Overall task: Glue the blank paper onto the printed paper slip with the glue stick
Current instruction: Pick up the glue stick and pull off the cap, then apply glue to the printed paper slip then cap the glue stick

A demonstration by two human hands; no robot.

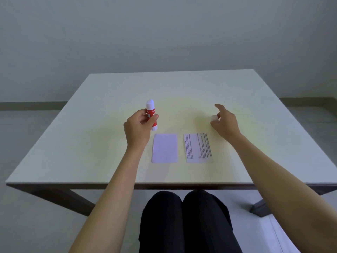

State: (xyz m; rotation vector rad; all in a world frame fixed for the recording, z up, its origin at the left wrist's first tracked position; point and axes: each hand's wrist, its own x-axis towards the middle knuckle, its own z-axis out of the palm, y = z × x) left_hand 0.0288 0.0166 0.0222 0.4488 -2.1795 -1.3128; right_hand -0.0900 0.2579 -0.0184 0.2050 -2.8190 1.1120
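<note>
My left hand (138, 127) grips a red and white glue stick (151, 114), held upright above the table with its white glue tip bare. My right hand (225, 123) is out to the right, just above the table, and its fingertips pinch the small white cap (213, 117). A blank white paper (164, 148) lies flat on the table, below the glue stick. To its right, with a narrow gap between them, lies the printed paper slip (198, 148), its text lines running up the sheet.
The pale table (91, 143) fills the middle of the view, its front edge close to my knees (184, 216). A plain wall stands behind it, and floor shows on both sides.
</note>
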